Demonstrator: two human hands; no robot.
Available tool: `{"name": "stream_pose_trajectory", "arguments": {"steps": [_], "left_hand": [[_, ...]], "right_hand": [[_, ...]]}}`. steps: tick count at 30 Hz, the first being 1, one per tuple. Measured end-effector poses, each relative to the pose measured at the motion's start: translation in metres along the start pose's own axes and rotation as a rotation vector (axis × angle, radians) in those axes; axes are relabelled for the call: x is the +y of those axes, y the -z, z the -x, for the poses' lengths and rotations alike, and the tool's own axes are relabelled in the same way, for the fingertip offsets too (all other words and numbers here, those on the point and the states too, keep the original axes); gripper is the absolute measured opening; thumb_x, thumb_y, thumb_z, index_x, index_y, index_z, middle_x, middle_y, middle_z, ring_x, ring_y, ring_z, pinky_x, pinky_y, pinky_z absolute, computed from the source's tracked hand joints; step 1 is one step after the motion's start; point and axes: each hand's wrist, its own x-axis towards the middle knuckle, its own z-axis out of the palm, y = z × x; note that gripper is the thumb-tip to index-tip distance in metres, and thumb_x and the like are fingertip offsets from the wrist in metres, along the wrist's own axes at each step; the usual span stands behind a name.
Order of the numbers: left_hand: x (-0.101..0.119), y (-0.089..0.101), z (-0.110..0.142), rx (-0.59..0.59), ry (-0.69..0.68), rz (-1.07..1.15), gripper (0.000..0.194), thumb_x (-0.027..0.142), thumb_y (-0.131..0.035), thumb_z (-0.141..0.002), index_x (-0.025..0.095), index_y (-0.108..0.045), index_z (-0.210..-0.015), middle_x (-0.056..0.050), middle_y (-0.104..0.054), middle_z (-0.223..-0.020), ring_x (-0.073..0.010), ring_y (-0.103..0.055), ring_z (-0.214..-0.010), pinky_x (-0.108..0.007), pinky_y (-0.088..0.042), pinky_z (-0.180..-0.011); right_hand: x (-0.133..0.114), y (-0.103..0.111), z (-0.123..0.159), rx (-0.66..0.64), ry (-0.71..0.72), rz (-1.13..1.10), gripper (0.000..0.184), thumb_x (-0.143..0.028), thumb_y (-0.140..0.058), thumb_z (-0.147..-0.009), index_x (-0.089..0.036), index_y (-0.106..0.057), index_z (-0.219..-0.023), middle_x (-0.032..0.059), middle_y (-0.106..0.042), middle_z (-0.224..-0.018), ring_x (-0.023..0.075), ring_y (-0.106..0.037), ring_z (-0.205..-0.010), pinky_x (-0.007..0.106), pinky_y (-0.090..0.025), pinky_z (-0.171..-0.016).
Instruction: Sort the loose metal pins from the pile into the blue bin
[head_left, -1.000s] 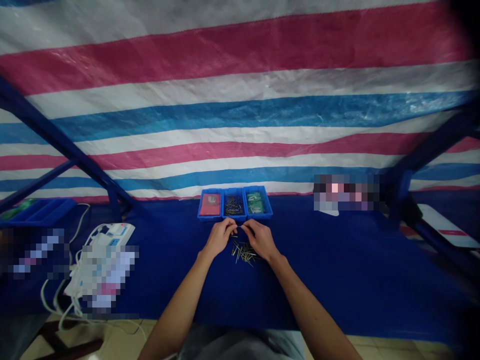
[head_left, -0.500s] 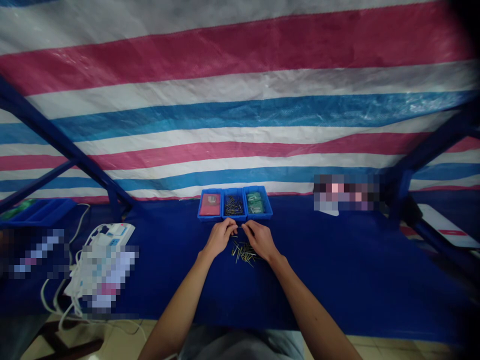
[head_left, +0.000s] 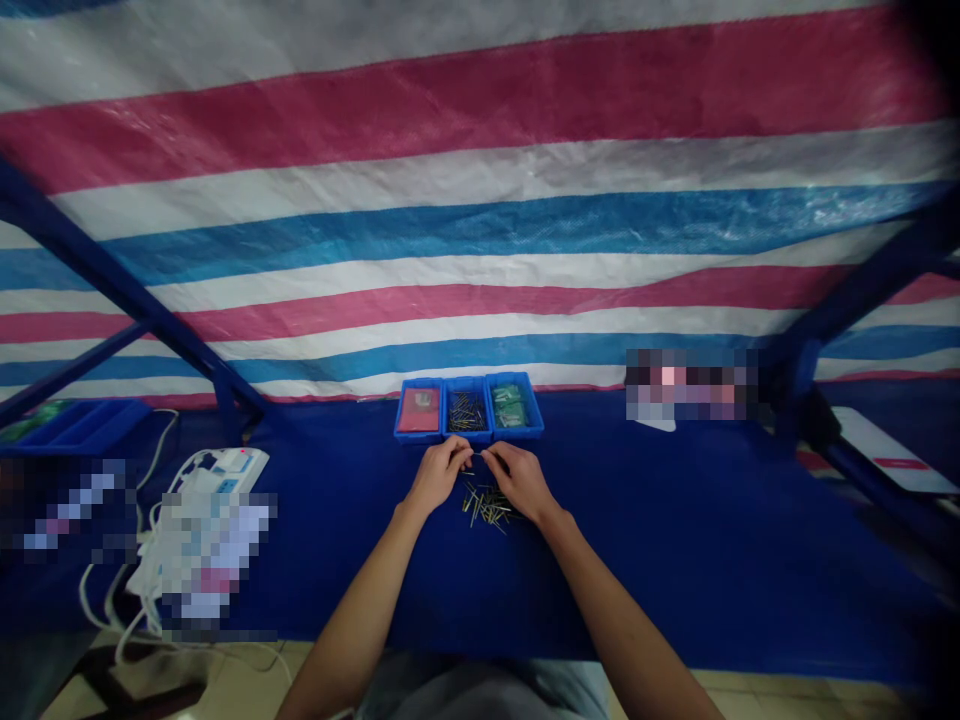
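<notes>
My left hand [head_left: 439, 476] and my right hand [head_left: 521, 482] meet above the blue cloth, fingertips close together. Between them, both pinch a thin metal pin [head_left: 477, 456], most of it hidden by my fingers. Just below my right hand lies a loose heap of brass-and-steel pins [head_left: 487, 505]. Beyond my fingertips stand three blue plastic trays side by side. The left tray [head_left: 418, 438] holds a red packet, the middle tray [head_left: 466, 438] a bundle of pins, and the right tray [head_left: 517, 434] green packets.
A white power strip [head_left: 225, 465] with white cables sits to the left, partly behind a pixelated patch. Another blue tray [head_left: 75, 425] stands at the far left. Blue cloth [head_left: 675, 520] covers the table, with a striped tarpaulin [head_left: 480, 240] and blue frame bars behind.
</notes>
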Motion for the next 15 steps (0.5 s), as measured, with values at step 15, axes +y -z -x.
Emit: {"name": "stream_pose_trajectory", "arguments": {"steps": [15], "left_hand": [[0.0072,0.0016,0.0025,-0.067,-0.016,-0.053,0.025,0.033,-0.049,-0.098,0.018,-0.067,-0.088,-0.001,-0.07,-0.075,-0.0147,-0.064,-0.069,-0.023,-0.046,-0.071]], "right_hand": [[0.0028,-0.0035,0.0007,0.022,0.057,-0.076,0.018,-0.028,-0.052,-0.1,-0.024,-0.069,-0.101,0.0036,-0.07,-0.094,0.0179,-0.067,-0.082,0.028,-0.05,-0.076]]}}
